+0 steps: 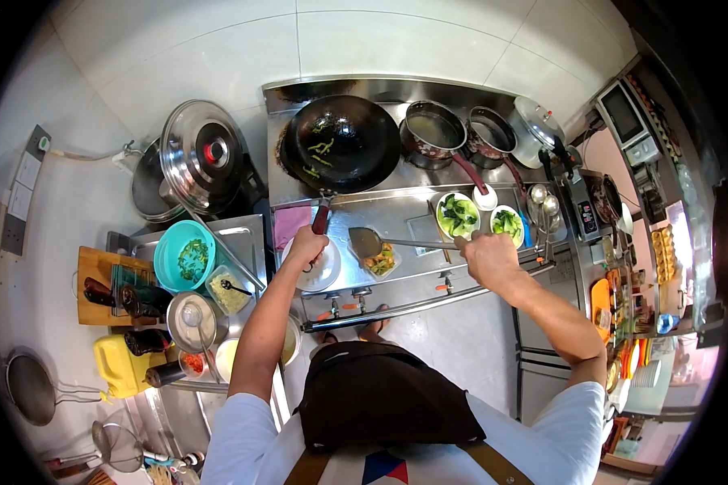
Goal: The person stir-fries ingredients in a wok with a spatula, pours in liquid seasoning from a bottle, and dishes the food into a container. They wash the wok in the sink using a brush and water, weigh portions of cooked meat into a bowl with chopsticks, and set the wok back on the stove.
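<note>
My left hand [306, 245] is closed around the wooden handle of a black wok [356, 137], which sits on the stove with a few green scraps inside. In my right hand [491, 260] is the handle of a spatula [366, 242]. Its blade hangs over a clear container of food [383, 261] on the steel counter, partly covering it. A white plate [325, 271] lies just below my left hand, beside a pink cloth [291, 223]. Near my right hand stand two bowls of leafy greens, a larger bowl [459, 212] and a smaller bowl [506, 225].
Two saucepans [435, 128] and a pressure cooker [538, 121] stand right of the wok. A large steel lid [205, 151] leans at the left. Below it are a turquoise bowl [168, 257] of chopped greens, a knife block, and a yellow jug [121, 368]. A rail [429, 296] runs along the counter's front.
</note>
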Available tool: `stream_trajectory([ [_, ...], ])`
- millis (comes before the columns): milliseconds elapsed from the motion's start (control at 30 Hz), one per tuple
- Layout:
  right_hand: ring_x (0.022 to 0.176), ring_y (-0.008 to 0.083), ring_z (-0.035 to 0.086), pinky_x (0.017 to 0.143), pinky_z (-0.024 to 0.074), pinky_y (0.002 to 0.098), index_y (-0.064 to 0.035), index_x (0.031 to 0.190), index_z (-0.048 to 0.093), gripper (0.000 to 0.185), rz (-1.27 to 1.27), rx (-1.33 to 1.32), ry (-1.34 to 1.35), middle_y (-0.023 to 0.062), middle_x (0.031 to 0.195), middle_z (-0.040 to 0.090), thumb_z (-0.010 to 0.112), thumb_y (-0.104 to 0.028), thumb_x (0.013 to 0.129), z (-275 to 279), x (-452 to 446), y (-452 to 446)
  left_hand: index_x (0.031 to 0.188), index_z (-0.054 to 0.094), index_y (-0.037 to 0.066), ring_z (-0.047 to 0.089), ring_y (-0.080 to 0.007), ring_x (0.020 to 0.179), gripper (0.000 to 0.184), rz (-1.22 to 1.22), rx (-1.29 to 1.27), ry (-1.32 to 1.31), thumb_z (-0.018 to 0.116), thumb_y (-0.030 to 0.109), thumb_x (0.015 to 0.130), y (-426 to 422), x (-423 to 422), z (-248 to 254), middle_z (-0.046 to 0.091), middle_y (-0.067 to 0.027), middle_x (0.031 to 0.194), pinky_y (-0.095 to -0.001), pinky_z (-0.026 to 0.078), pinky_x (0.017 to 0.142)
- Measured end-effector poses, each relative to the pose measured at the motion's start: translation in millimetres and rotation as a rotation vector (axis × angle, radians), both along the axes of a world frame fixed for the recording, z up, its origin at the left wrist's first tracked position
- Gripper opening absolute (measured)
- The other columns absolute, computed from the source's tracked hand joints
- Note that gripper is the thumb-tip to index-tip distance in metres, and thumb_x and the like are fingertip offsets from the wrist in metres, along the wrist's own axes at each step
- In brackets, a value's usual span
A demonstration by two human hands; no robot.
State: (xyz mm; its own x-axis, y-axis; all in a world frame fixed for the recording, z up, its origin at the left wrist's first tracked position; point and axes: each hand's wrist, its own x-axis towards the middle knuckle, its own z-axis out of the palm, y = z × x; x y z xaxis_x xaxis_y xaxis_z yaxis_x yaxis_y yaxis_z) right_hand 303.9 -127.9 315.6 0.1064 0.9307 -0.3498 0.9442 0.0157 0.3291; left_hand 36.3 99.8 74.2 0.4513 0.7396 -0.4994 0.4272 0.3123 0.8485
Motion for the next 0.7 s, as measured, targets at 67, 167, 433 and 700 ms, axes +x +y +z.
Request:
stream_trajectory([
  [67, 0.080, 0.0278, 0.073, 0.066, 0.0566, 0.0378, -0.0101, 0.110, 0.068, 0.025, -0.011, -0.013, 0.017, 0.0124, 0.090, 0.071, 0.059, -0.011, 0.086, -5.8, -4.0, -0.5, 0.069, 0.055, 0.003, 0.052, -0.0153, 0.043, 0.011, -0.016, 0.005, 0.015, 0.063, 0.007, 0.076, 1.8, -1.1, -1.0, 0.054, -0.0047, 0.056, -0.0325, 0.040, 0.037],
  [167, 0.083, 0.0282, 0.073, 0.066, 0.0566, 0.0386, -0.0091, 0.111, 0.068, 0.026, -0.020, -0.033, 0.043, 0.0135, 0.093, 0.071, 0.059, -0.011, 0.087, -12.0, -3.4, -2.2, 0.069, 0.055, 0.003, 0.051, -0.0153, 0.042, 0.011, -0.017, 0.001, 0.004, 0.063, 0.008, 0.075, 1.8, -0.7, 1.3, 0.053, -0.0047, 0.056, -0.0325, 0.040, 0.036],
  [433, 0.085, 0.0285, 0.073, 0.068, 0.0565, 0.0383, -0.0087, 0.111, 0.067, 0.025, -0.035, -0.065, -0.006, 0.0149, 0.097, 0.070, 0.059, -0.011, 0.088, -14.3, -5.1, -4.1, 0.071, 0.054, 0.003, 0.051, -0.0152, 0.042, 0.010, 0.000, -0.008, -0.006, 0.062, 0.008, 0.075, -0.8, -0.1, 5.0, 0.053, -0.0045, 0.057, -0.0322, 0.040, 0.037],
  [700, 0.085, 0.0278, 0.073, 0.069, 0.0559, 0.0384, -0.0153, 0.112, 0.067, 0.025, -0.182, -0.045, -0.016, 0.0121, 0.095, 0.071, 0.058, -0.014, 0.089, 6.9, 8.1, -9.1, 0.076, 0.055, 0.003, 0.051, -0.0147, 0.043, 0.008, 0.005, -0.021, -0.020, 0.062, 0.007, 0.076, 0.0, -2.9, 6.9, 0.053, -0.0043, 0.057, -0.0323, 0.040, 0.036],
])
